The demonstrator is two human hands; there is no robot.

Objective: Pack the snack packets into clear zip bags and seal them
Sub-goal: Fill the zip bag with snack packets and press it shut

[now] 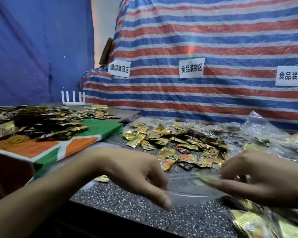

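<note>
Speckled counter (127, 219) below; zip bag (187, 187) spans left-right, left hand (138, 174) and right hand (265, 179) pinching its ends.

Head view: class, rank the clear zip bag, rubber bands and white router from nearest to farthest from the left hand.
1. Clear zip bag, held at the left hand fingertips.
2. Rubber bands, off to the left.
3. White router, far back left.

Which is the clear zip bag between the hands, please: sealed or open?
Cannot tell: left hand and right hand hold the zip bag, but blur hides its seal.
</note>
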